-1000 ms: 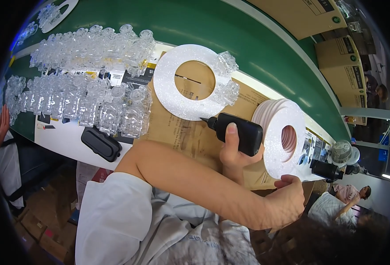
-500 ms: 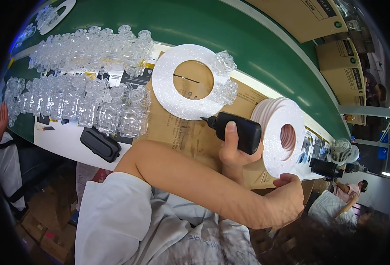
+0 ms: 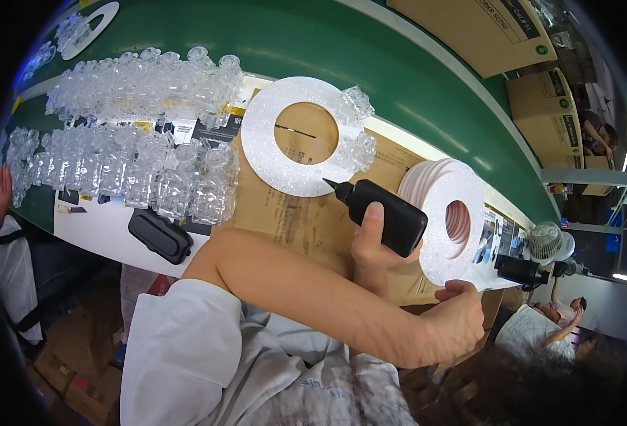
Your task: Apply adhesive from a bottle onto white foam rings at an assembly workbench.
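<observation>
My right hand (image 3: 377,245) grips a black squeeze bottle (image 3: 388,216), thumb on its near side. The bottle's thin pointed nozzle is aimed left, close to the lower right edge of a glittery white ring (image 3: 263,153). Two clear plastic pieces (image 3: 358,150) sit on the ring's right side. My left forearm reaches across in front of my body and covers part of the right arm. Curled fingers close my left hand (image 3: 455,319) near the lower edge of a stack of white rings (image 3: 434,261); what they hold, if anything, is hidden.
Two rows of clear plastic pieces (image 3: 114,167) line the left side. A black case (image 3: 159,236) lies at the near edge, and brown cardboard (image 3: 271,213) lies beneath the ring. Cartons (image 3: 541,117) and a small fan (image 3: 546,243) are at right. Another person's hand (image 3: 2,190) is far left.
The bottle has tilted, its nozzle rising slightly, with its body a little lower and farther right. My left hand has barely shifted. The whole view has moved slightly.
</observation>
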### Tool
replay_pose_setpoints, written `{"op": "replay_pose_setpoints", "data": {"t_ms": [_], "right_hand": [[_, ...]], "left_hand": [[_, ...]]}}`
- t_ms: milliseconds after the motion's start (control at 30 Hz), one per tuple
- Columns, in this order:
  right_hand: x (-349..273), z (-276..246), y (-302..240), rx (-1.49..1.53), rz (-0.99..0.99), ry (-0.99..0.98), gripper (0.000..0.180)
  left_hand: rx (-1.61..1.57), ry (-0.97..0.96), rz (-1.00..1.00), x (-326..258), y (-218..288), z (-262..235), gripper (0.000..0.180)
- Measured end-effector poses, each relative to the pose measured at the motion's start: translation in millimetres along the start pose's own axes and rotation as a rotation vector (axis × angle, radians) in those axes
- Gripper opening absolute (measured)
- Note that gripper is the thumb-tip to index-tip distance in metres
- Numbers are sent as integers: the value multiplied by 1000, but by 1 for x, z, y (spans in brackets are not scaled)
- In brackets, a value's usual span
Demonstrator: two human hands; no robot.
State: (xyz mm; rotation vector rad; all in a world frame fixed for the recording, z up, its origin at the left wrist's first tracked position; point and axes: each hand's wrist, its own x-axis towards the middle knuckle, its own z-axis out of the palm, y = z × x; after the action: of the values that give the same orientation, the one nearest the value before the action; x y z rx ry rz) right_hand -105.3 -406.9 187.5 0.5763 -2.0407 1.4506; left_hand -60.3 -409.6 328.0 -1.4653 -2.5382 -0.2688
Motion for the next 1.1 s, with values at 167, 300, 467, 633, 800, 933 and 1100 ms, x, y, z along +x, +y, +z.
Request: {"op": "replay_pose_setpoints", "data": {"t_ms": [167, 300, 467, 633, 800, 933, 1100], "right_hand": [[1, 6, 5, 61, 50, -78, 20], [3, 8, 6, 51, 57, -93, 17], [5, 11, 6, 62, 52, -98, 14], [6, 12, 3, 71, 59, -116, 12], [8, 11, 5, 50, 21, -129, 11], [8, 11, 8, 46, 7, -132, 11], [8, 10, 6, 36, 16, -129, 11]], "left_hand": [[9, -7, 2, -1, -1, -1, 23], [-10, -33, 21, 0, -4, -2, 22], [-6, -28, 18, -1, -3, -2, 23], [2, -26, 9, -1, -3, -2, 23], [-10, -28, 7, 0, -3, -1, 24], [-12, -12, -4, 0, -2, -1, 24], [14, 6, -23, 1, 1, 3, 24]]}}
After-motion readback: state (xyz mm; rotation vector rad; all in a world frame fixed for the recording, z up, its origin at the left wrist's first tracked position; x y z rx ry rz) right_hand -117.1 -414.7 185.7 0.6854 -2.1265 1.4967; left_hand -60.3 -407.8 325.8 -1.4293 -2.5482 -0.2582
